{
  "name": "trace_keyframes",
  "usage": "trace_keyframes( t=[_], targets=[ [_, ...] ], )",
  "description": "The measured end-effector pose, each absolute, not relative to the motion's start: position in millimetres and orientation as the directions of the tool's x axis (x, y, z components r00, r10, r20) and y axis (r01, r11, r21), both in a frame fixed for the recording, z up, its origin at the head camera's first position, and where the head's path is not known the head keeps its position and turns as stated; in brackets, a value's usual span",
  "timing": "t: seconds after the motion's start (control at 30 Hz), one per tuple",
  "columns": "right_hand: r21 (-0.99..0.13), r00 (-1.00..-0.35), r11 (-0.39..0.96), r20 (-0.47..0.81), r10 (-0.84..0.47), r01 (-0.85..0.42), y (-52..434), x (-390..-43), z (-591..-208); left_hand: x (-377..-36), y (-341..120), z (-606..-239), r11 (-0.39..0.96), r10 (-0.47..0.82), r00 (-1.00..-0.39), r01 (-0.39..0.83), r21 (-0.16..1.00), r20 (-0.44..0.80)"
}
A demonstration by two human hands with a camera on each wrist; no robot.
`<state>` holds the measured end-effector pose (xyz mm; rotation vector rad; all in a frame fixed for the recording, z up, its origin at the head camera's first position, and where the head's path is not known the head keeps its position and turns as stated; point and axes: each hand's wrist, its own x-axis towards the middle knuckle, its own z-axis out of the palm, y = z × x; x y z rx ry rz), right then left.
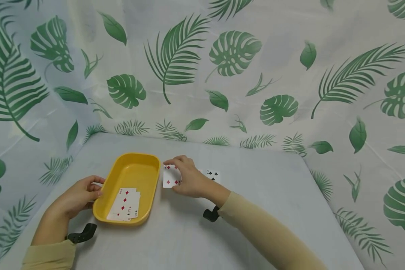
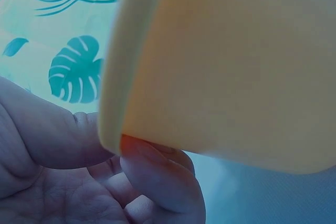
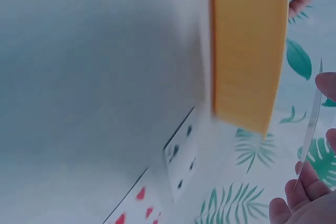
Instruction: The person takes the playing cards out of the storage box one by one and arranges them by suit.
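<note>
My left hand [image 1: 77, 193] pinches the left rim of a yellow plastic tray [image 1: 157, 176]. In the left wrist view, thumb and finger [image 2: 157, 177] grip the tray's rim [image 2: 113, 93]. Inside the tray lie several overlapping playing cards [image 1: 123, 206], a diamonds card on top. Just right of the tray, my right hand [image 1: 190, 180] holds a diamonds playing card [image 1: 169, 178] by its edges. The right wrist view shows that card [image 3: 314, 114] almost edge-on between thumb and fingers, raised off the table. Part of its face is hidden by the hand.
Behind the right hand a clubs card [image 1: 213, 175] lies on the white table [image 1: 256, 195], partly covered. In the right wrist view, a black-suit card [image 3: 181, 156] and a hearts card [image 3: 139, 205] lie there. Leaf-patterned cloth walls [image 1: 189, 75] enclose the table's back and sides.
</note>
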<state>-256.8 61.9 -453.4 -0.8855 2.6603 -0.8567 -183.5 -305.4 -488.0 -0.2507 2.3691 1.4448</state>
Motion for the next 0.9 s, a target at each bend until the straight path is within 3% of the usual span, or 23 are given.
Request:
trace_keyframes(
  t=[0.47, 0.9],
  targets=[
    [-0.620, -0.852, 0.664, 0.015, -0.523, -0.419, 124, -257, -459, -185, -303, -488, 0.468, 0.020, -0.920, -0.337, 0.817, -0.391],
    [-0.574, -0.894, 0.738, -0.025, -0.448, -0.354, 176, -262, -478, -183, -303, -488, 0.474, 0.009, -0.915, -0.351, 0.808, -0.403]
  ],
)
